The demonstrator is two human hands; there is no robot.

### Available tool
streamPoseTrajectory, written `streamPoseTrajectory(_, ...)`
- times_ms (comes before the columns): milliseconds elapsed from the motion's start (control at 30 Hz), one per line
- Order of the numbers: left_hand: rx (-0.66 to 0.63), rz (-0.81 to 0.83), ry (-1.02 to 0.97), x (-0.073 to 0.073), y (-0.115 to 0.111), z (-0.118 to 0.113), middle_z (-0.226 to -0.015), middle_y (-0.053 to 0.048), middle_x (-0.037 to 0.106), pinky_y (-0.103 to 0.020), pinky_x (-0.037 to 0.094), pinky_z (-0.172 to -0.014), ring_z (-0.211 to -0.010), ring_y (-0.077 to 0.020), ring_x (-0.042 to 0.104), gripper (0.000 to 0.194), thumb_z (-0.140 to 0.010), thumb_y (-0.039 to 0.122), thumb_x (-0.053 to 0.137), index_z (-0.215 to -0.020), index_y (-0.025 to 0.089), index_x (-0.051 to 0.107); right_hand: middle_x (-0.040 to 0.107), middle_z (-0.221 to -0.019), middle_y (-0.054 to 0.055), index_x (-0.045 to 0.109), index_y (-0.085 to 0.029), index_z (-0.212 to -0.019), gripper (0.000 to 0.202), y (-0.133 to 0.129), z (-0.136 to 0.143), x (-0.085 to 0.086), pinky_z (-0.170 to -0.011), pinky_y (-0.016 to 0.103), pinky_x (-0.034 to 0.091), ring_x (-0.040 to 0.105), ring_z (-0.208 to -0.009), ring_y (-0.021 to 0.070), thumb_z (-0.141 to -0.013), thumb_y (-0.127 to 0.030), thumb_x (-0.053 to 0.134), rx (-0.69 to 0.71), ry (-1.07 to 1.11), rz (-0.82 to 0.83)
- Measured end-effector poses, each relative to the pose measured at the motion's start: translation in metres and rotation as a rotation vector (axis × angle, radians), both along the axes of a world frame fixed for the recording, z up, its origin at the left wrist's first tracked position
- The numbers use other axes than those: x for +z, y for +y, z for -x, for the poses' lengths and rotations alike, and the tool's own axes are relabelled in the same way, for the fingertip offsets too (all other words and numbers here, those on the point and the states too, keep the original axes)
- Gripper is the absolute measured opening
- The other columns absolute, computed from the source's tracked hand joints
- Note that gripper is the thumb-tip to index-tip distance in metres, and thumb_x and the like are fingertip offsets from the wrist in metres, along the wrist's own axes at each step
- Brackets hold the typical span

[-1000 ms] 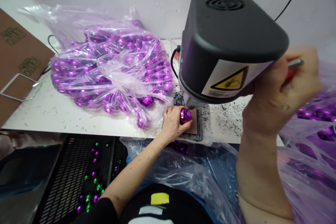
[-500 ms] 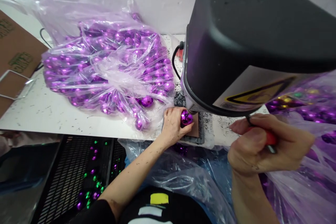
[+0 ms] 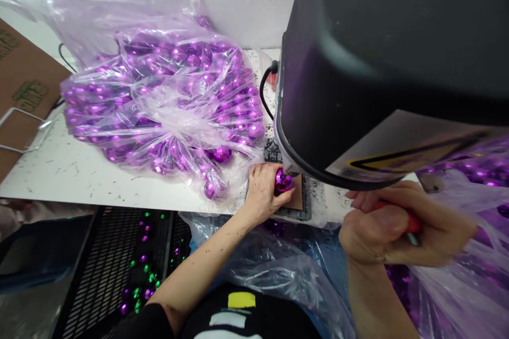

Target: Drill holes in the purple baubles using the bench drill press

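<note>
My left hand (image 3: 263,193) holds a shiny purple ball (image 3: 283,180) between thumb and fingers, over a brown pad (image 3: 296,200) on a dark base. The ball touches or lies just under the lower tip of a large black machine (image 3: 358,63), whose cover hides part of that spot. To the right, below the machine's housing, my right hand (image 3: 401,225) is closed round a red handle (image 3: 414,222) with a metal end. A clear plastic bag full of purple faceted beads (image 3: 167,100) lies on the white table (image 3: 95,180) to the left.
A cardboard box (image 3: 29,79) with green print stands at the far left. Below the table edge is a black mesh crate (image 3: 85,270) with purple and green beads. More bagged purple beads (image 3: 481,233) are at the right. A thin black cable hangs beside the machine.
The machine's housing appears lower and larger in view. My right hand has shifted slightly left with the red handle. My left hand still holds the purple ball in nearly the same place.
</note>
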State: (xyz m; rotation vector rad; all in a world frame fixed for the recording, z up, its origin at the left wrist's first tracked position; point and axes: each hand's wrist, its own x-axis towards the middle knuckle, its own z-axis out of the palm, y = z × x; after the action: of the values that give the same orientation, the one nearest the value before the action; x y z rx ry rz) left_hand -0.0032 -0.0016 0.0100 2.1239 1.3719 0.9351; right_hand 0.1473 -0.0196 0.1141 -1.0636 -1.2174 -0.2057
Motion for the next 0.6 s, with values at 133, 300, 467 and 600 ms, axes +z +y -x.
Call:
streamPoseTrajectory(133, -0.004, 0.014, -0.005, 0.000, 0.000, 0.000, -0.119, -0.010, 0.064, -0.046, 0.039, -0.104, -0.114, -0.0280, 0.056, 0.041, -0.083, 0.031, 0.068, -0.121, 0.022, 0.054, 0.039, -0.047, -0.002, 0.052, -0.014, -0.063, 0.022, 0.008, 0.003, -0.008, -0.044, 0.022, 0.037, 0.046, -0.045, 0.0083, -0.080, -0.027, 0.055, 0.025, -0.004, -0.226)
streamPoseTrajectory(300, -0.003, 0.010, -0.010, -0.002, 0.000, 0.000, -0.118, -0.010, 0.064, -0.045, 0.038, -0.104, -0.113, -0.0275, 0.056, 0.043, -0.083, 0.031, 0.068, -0.123, 0.020, 0.053, 0.044, -0.052, 0.000, 0.061, -0.013, -0.072, 0.017, 0.010, 0.005, -0.013, -0.048, 0.024, 0.040, 0.050, -0.050, 0.0095, -0.083, -0.025, 0.057, 0.083, 0.007, -0.251)
streamPoseTrajectory(467, 0.002, 0.000, -0.009, -0.002, 0.000, 0.000, -0.117, -0.009, 0.063, -0.045, 0.038, -0.103, -0.112, -0.0272, 0.056, 0.042, -0.085, 0.033, 0.067, -0.122, 0.020, 0.053, 0.048, -0.057, 0.002, 0.066, -0.014, -0.080, 0.019, 0.007, 0.003, -0.014, -0.047, 0.024, 0.040, 0.051, -0.053, 0.0106, -0.084, -0.031, 0.059, 0.146, 0.003, -0.247)
streamPoseTrajectory(600, 0.008, -0.010, -0.002, -0.001, 0.001, 0.000, -0.115, -0.009, 0.064, -0.044, 0.039, -0.101, -0.110, -0.0272, 0.056, 0.038, -0.085, 0.034, 0.067, -0.118, 0.020, 0.055, 0.048, -0.056, 0.000, 0.065, -0.015, -0.079, 0.019, 0.008, 0.001, -0.024, -0.047, 0.025, 0.043, 0.051, -0.051, 0.0095, -0.085, -0.031, 0.057, 0.117, 0.024, -0.245)
